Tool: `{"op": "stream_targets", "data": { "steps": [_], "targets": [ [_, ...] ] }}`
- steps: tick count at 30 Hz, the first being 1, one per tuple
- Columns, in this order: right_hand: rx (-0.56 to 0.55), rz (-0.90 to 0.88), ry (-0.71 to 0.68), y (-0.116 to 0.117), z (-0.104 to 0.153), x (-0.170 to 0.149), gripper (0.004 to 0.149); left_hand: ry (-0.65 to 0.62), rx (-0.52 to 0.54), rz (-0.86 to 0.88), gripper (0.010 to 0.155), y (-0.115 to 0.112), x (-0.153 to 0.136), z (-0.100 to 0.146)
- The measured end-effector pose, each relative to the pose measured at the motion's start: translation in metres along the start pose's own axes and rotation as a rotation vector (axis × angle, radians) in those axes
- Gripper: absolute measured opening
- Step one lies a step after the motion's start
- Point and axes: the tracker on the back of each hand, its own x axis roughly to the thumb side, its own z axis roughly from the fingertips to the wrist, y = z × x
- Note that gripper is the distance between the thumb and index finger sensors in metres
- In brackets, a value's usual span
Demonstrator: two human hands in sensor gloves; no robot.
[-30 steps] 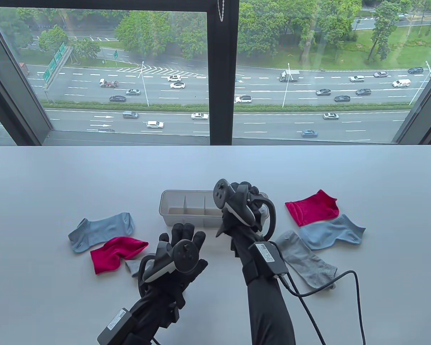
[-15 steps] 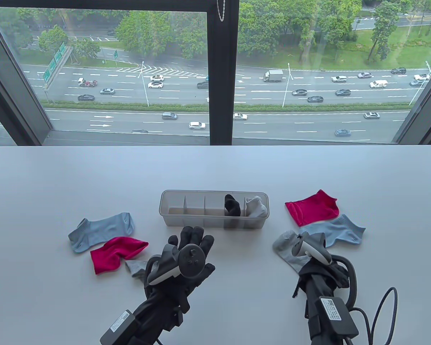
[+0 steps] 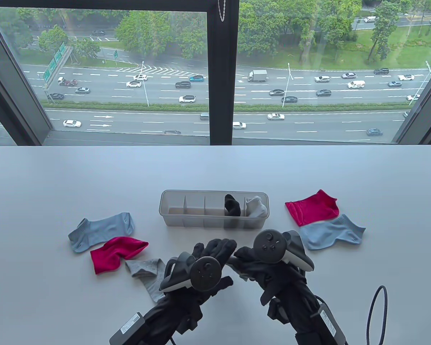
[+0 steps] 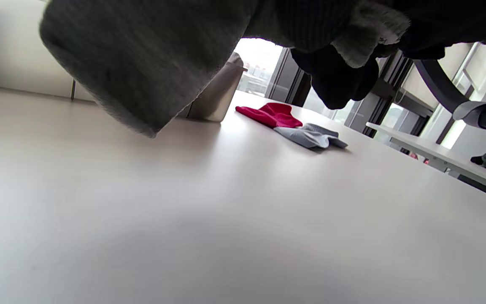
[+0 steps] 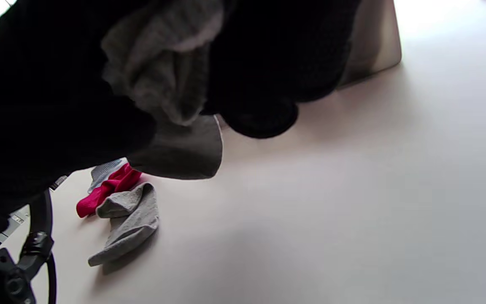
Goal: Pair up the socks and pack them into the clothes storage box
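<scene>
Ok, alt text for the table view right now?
Both hands meet low at table centre, below a divided box with black and white socks in its right cells. Blue, red and grey socks lie left; red and blue right.

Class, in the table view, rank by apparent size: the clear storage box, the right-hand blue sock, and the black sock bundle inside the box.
1. Clear plastic divided storage box
2. Light blue ankle sock on the right
3. Black rolled sock bundle

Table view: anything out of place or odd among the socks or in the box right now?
Nothing stands out. The storage box sits upright with a black pair and a pale grey pair in its two right compartments; the loose socks lie flat, none hanging off the table.
</scene>
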Motion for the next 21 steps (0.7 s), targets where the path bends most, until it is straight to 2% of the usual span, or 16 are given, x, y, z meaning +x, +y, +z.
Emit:
{"op": "stream_targets", "data": {
  "steps": [1,3,4,5,7,8,10,11,12,14,15,16,18,19,20,21],
  "targets": [
    [-0.040,-0.057,-0.025,-0.001,0.005,0.000,0.047,0.020,0.133,0.023,0.063,0.006,-0.001,0.002],
    [-0.098,-0.135,-0.055,-0.002,0.012,-0.008,0.052,0.055,0.162,0.082,0.050,0.013,-0.006,0.005],
    [-0.111,-0.153,-0.067,-0.001,0.015,-0.013,0.063,0.075,0.178,0.109,0.042,0.015,-0.009,0.006],
    [-0.118,-0.201,-0.102,-0.002,0.018,-0.021,0.077,0.102,0.210,0.135,0.040,0.017,-0.013,0.009],
    [-0.055,-0.321,-0.155,-0.001,0.019,-0.026,0.094,0.133,0.240,0.160,0.038,0.017,-0.020,0.012],
    [-0.024,-0.362,-0.177,0.002,0.018,-0.025,0.099,0.132,0.250,0.179,0.038,0.016,-0.022,0.013],
    [0.007,-0.336,-0.153,0.008,0.013,-0.021,0.101,0.093,0.248,0.248,0.040,0.015,-0.022,0.013],
    [0.014,-0.297,-0.133,0.011,0.010,-0.021,0.099,0.058,0.228,0.307,0.041,0.014,-0.022,0.011],
    [-0.035,-0.268,-0.110,0.013,0.009,-0.022,0.088,0.058,0.200,0.362,0.042,0.014,-0.022,0.011],
    [-0.304,-0.307,-0.039,0.011,0.012,-0.029,0.042,0.114,0.189,0.449,0.043,0.014,-0.027,0.012],
    [-0.329,-0.365,-0.101,0.009,0.014,-0.033,0.042,0.147,0.187,0.476,0.044,0.015,-0.031,0.012],
    [-0.350,-0.377,-0.075,0.006,0.016,-0.034,0.042,0.165,0.175,0.482,0.045,0.016,-0.034,0.012],
    [-0.369,-0.275,-0.082,0.000,0.018,-0.031,0.042,0.148,0.099,0.494,0.048,0.016,-0.035,0.011],
    [-0.371,-0.220,-0.079,-0.001,0.019,-0.029,0.042,0.122,0.073,0.493,0.057,0.015,-0.035,0.011],
    [-0.347,-0.137,-0.108,-0.002,0.018,-0.024,0.042,0.043,-0.001,0.513,0.070,0.015,-0.033,0.008],
    [-0.308,-0.105,-0.132,0.000,0.018,-0.017,0.042,0.014,-0.059,0.534,0.075,0.015,-0.030,0.006]
  ]
}}
